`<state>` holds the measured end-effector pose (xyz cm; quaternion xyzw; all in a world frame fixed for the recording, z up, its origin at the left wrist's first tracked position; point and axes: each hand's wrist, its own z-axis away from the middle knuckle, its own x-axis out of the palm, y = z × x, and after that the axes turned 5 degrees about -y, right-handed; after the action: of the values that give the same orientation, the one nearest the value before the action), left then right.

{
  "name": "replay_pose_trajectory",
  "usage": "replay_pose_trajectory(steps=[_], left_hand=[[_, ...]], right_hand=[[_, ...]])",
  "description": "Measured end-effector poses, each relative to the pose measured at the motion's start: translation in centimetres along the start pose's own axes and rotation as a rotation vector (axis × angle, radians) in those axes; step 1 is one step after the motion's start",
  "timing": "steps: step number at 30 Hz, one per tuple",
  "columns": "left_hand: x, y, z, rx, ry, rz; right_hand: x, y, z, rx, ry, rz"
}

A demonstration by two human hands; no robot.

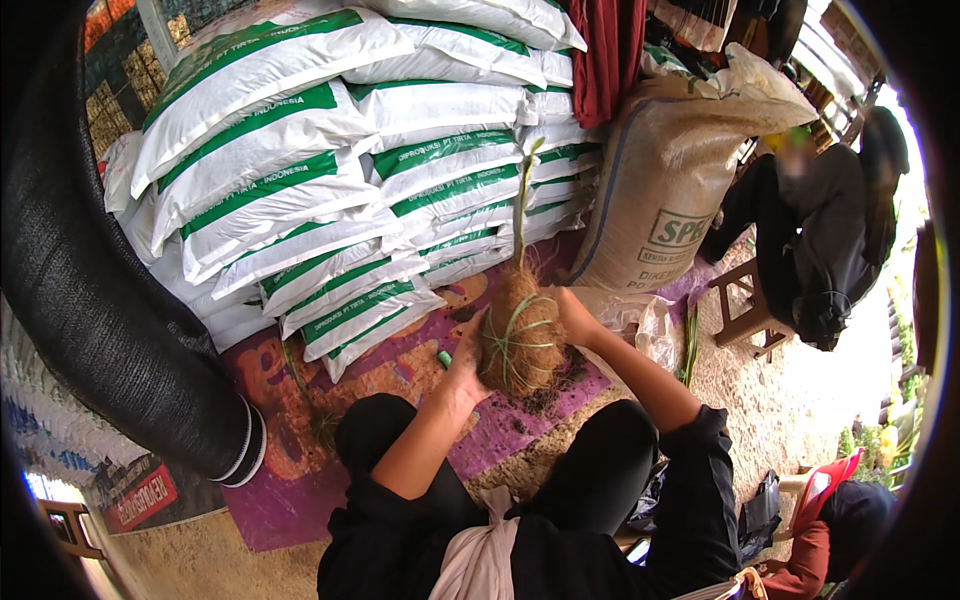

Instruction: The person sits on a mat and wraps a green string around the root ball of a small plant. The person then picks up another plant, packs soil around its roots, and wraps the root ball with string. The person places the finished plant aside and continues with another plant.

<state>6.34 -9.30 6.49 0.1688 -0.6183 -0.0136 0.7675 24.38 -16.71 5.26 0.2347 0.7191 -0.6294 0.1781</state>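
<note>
Before me I hold up a brown, fibre-covered root ball [520,335], criss-crossed with pale green string. One long green stem [523,195] rises from its top. My left hand [468,365] cups the ball's left side. Against its upper right side presses my right hand [572,318], its fingertips partly hidden behind the ball. Under the ball, dark crumbly soil [548,398] lies scattered on a purple printed sheet [480,455]. A small green cylinder [444,359] is beside my left hand. Another thin plant with roots [322,428] lies on the sheet left of my knee.
White and green sacks [290,180] are stacked high ahead. A big tan woven sack [650,180] stands to their right, with clear plastic bags [650,335] at its foot. A black roll [130,330] leans at left. People in dark clothes [830,220] and red [810,550] sit at right.
</note>
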Motion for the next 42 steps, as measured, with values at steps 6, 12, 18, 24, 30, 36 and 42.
replay_pose_trajectory(steps=[6, 12, 18, 24, 30, 36, 42], left_hand=[[-0.7, -0.1, 0.3, -0.026, 0.003, -0.072], [0.4, -1.0, 0.7, -0.057, 0.091, -0.154], [-2.0, -1.4, -0.5, -0.009, 0.152, -0.303], [-2.7, -1.1, -0.4, 0.007, 0.205, -0.569], [-1.2, -2.5, -0.5, 0.053, 0.136, -0.68], [-1.4, -3.2, -0.6, 0.159, 0.113, -0.723], [-2.0, -2.6, -0.7, 0.028, 0.135, -0.644]], right_hand=[[0.2, -0.9, -1.9, -0.104, -0.122, -0.089], [-0.5, 0.2, -3.9, -0.001, -0.114, 0.093], [-2.7, 1.4, -1.2, 0.021, -0.046, 0.837], [-7.9, -10.2, -0.2, 0.776, -0.803, 1.03], [-5.4, -10.1, -4.0, 0.095, -0.44, 0.318], [-0.2, -2.8, -6.5, 0.73, -0.983, 0.209], [-2.0, -3.1, -8.8, 0.866, -1.092, 0.385]])
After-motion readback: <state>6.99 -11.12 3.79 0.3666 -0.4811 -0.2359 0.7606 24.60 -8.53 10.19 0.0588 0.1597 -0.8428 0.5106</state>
